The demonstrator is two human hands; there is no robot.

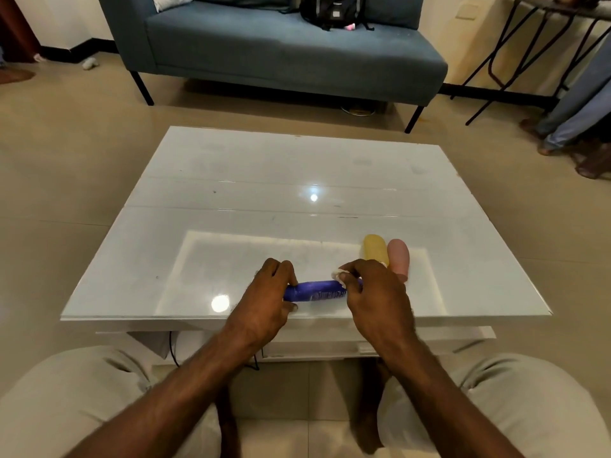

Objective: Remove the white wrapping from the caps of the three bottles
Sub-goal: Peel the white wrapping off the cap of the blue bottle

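Your left knee and right knee, in pale trousers, fill the bottom corners, and both forearms reach forward between them to the near edge of the white bench.

Your left hand is palm down with the wrist bent slightly inward. Its fingers curl over the top of the purple bottle and the thumb tucks under its near side, so you grip the bottle's base end. The bottle lies on its side, running left to right along the bench's front edge. Whether it rests on the glass or is held just above it, you cannot tell from this view.

Your right hand is also palm down, knuckles raised and the wrist angled toward the left hand. It covers the bottle's cap end, and its fingertips pinch the white wrapping, which shows as a small crumpled bit at the neck. The cap itself is hidden under this hand.

Just beyond your right hand, the yellow bottle and pink bottle lie side by side on the bench, touching, with their rounded bases pointing away from you. Your right hand hides most of their near ends.

Across the floor stands a blue sofa with a black backpack on its seat.
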